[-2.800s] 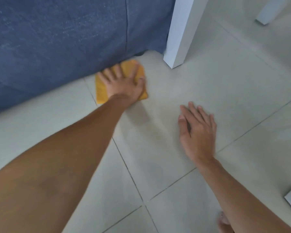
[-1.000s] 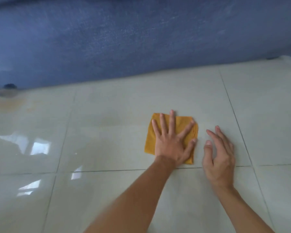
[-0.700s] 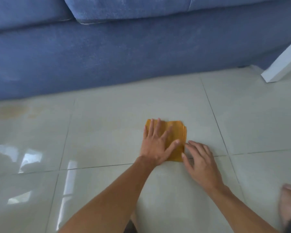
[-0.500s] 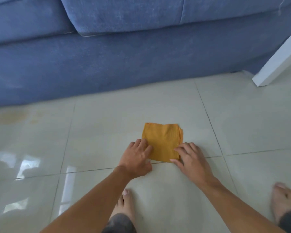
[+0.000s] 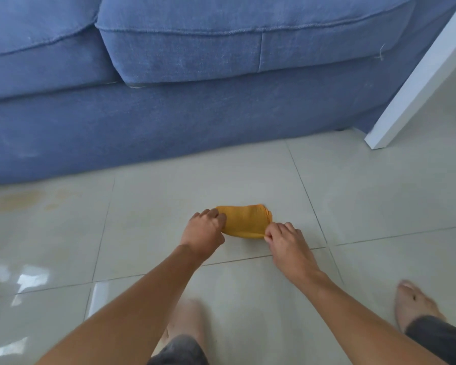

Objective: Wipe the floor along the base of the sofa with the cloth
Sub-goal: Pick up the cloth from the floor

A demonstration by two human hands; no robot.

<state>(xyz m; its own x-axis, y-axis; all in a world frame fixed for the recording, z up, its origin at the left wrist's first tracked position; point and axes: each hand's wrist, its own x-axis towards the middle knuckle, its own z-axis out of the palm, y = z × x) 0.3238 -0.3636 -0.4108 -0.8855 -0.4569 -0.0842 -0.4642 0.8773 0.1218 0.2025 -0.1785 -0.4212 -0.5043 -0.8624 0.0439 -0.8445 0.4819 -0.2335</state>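
Note:
A folded orange cloth (image 5: 244, 221) lies on the pale tiled floor (image 5: 379, 196), well in front of the blue sofa (image 5: 169, 122). My left hand (image 5: 204, 231) pinches the cloth's near left corner. The near right corner is pinched by my right hand (image 5: 283, 239). The near edge of the cloth is lifted and curled off the tiles, while its far edge rests on the floor. The sofa's base runs across the view above the cloth, with a strip of bare tile between them.
A white furniture leg (image 5: 416, 83) slants down to the floor at the right end of the sofa. My bare feet stand close behind my hands, the left foot (image 5: 184, 327) and the right foot (image 5: 413, 304). A faint yellowish stain (image 5: 24, 201) marks the tiles at left.
My left hand stopped pressing flat on the cloth and slid to its near edge. Both hands now pinch the near corners and have raised that edge. The view pulled back from the sofa.

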